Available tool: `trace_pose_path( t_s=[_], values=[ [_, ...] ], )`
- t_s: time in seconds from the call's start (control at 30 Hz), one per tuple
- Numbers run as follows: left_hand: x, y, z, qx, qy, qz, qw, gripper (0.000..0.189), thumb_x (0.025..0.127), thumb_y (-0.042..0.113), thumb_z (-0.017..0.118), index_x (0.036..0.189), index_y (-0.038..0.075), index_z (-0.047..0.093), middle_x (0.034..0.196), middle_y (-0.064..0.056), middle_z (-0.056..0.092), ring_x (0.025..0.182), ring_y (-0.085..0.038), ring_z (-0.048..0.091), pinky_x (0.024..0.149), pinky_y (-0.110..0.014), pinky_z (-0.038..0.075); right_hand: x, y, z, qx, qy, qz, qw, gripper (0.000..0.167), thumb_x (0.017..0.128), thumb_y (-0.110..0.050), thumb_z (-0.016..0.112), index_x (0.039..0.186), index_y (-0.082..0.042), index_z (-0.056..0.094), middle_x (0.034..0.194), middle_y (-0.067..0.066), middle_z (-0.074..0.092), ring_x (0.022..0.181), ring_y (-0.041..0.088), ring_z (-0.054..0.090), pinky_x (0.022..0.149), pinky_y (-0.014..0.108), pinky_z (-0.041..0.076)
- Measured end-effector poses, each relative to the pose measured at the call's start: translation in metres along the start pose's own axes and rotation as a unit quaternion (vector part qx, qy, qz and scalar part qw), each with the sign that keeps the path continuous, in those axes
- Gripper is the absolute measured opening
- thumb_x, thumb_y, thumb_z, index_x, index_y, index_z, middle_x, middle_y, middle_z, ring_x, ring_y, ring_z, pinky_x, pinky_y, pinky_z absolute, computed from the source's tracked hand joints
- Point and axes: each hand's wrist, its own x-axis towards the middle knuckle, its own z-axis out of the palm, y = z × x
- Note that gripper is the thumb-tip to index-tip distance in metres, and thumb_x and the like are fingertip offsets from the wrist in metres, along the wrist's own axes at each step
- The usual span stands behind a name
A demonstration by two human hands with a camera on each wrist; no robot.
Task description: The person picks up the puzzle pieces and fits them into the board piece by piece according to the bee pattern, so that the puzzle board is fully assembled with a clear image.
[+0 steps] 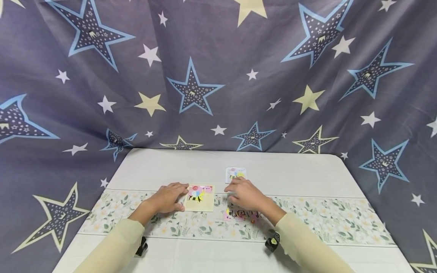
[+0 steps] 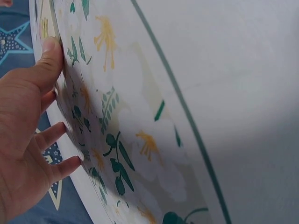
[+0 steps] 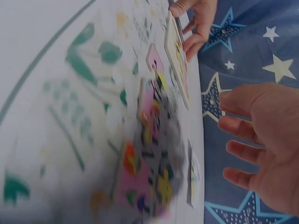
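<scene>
left fingers (image 1: 179, 186) touch board (image 1: 199, 206); right fingers (image 3: 241, 128) hover

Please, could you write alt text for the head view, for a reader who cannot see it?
A person's left grip touches the left edge of a partly filled puzzle board on a white table; the right grip is near a small picture card. Loose pieces lie nearer the person. Starry cloth hangs behind.
</scene>
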Motion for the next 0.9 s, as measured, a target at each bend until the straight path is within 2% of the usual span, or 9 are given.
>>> trace_pose_path(
  t_s=[0.13,0.4,0.9],
  values=[
    [0.0,0.0,0.0,0.001,0.0,0.002,1.0,0.071,0.086,0.05,0.076,0.144,0.014,0.056,0.162,-0.008,0.041,0.15,-0.037,0.037,0.114,-0.067,0.035,-0.012,0.01,-0.008,0.008,0.003,0.008,0.9999,0.026,0.093,-0.015,0.073,0.119,-0.013,0.075,0.119,0.005,0.072,0.121,0.03,0.062,0.105,0.052,0.051],
    [-0.001,-0.001,0.0,0.003,0.006,0.005,1.0,0.077,0.086,0.05,0.076,0.149,0.013,0.051,0.161,-0.009,0.043,0.149,-0.038,0.038,0.113,-0.067,0.036,-0.031,0.026,-0.013,0.014,-0.008,0.02,0.9997,0.026,0.09,-0.013,0.074,0.116,-0.011,0.076,0.114,0.006,0.074,0.115,0.029,0.065,0.104,0.05,0.052],
    [0.0,-0.003,0.003,0.004,0.004,-0.002,1.0,0.081,0.086,0.053,0.075,0.152,0.014,0.048,0.162,-0.008,0.042,0.15,-0.036,0.036,0.115,-0.066,0.034,-0.056,0.045,-0.008,0.018,-0.037,0.056,0.9975,0.029,0.086,-0.015,0.079,0.115,-0.013,0.077,0.107,0.0,0.073,0.11,0.025,0.065,0.1,0.048,0.052]
  ],
)
